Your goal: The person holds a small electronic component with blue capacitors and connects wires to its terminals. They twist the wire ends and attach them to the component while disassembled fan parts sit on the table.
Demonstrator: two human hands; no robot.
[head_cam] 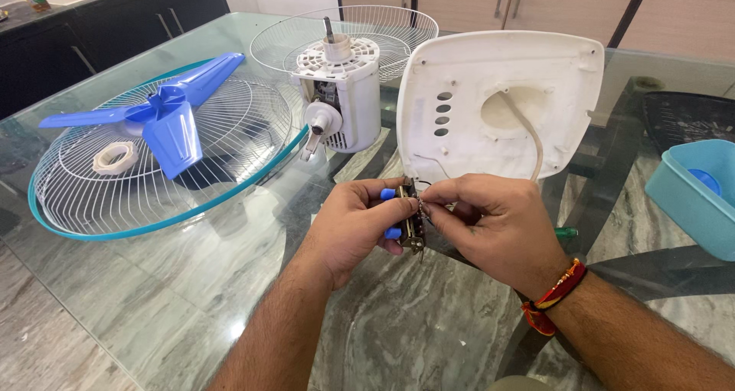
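Both hands pinch a small switch block over the desk's near middle.
Left hand [354, 226] grips the switch block [409, 221]; right hand [490, 226] pinches its thin wires, which run to the white base [498, 104] behind. A hard tug could likely snap them.

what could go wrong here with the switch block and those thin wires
1. The thin wires from the white base cover look fragile; tugging the switch block between left hand and right hand might snap them.
2. The glass table could get scratched if the block drops.
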